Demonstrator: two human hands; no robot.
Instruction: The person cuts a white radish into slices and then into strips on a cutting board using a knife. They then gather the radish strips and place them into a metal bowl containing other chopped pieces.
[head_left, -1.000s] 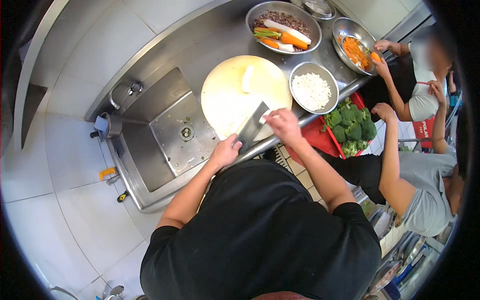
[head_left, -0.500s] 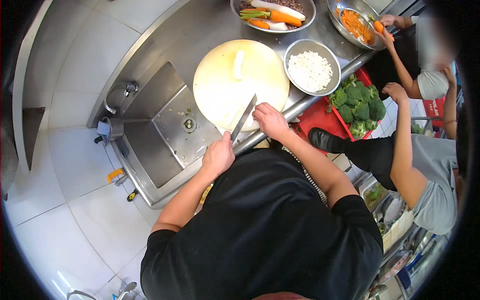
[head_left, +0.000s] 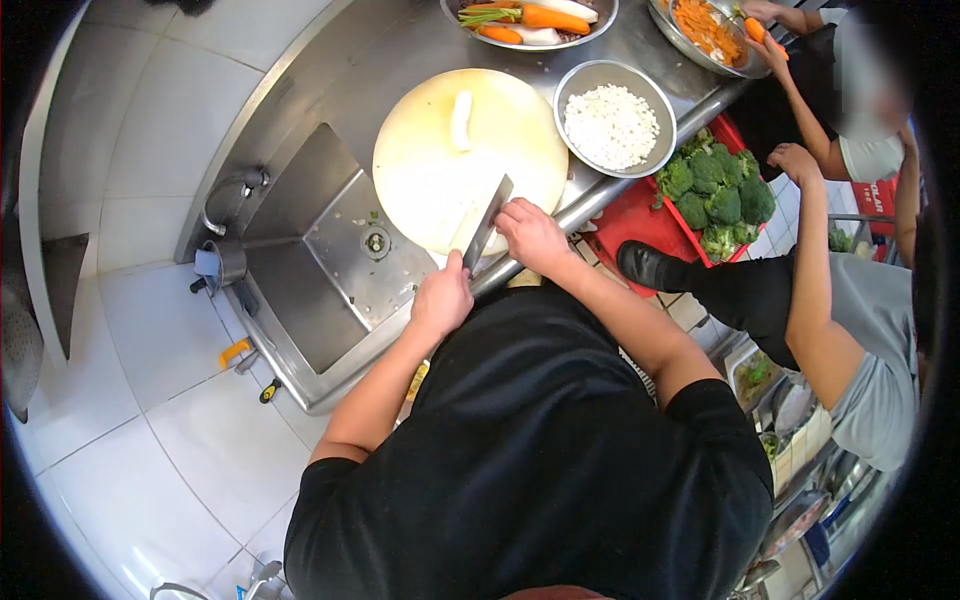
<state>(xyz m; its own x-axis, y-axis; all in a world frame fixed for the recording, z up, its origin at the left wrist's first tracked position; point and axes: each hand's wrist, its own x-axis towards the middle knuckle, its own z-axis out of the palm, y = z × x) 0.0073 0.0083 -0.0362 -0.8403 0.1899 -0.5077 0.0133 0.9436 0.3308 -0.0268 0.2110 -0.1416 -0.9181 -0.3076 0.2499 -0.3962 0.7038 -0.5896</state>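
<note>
Two bare hands are at the near side of a big round board (head_left: pixel 412 140), w/ a knife (head_left: pixel 489 222) b/w them. The left hand (head_left: pixel 443 300) is just off the board's near edge, fingers wrapped round the handle end of the knife. The blade slants over the near part of the board, tip pointing away & a bit to the right. The right hand (head_left: pixel 530 235) is by the near right part of the board, fingers bent & bunched close to the blade; can't tell if they pinch any food, b/c the fingers hide it. One white stick (head_left: pixel 461 120) lies on the far part of the board, well apart from the knife. Just right of the board is a metal bowl (head_left: pixel 662 140) w/ lots of tiny white pcs (head_left: pixel 612 125). Past the board's far side is another bowl (head_left: pixel 540 46) w/ carrots (head_left: pixel 555 18) & long white veg (head_left: pixel 572 8). Left of the board is a steel sink (head_left: pixel 345 275). Right of the board & lower down is a red crate (head_left: pixel 727 132) w/ broccoli (head_left: pixel 722 195). Way off to the board's far right, a co-worker's hand (head_left: pixel 771 54) holds an orange veg (head_left: pixel 754 29) near a bowl of orange bits (head_left: pixel 706 30).
</note>
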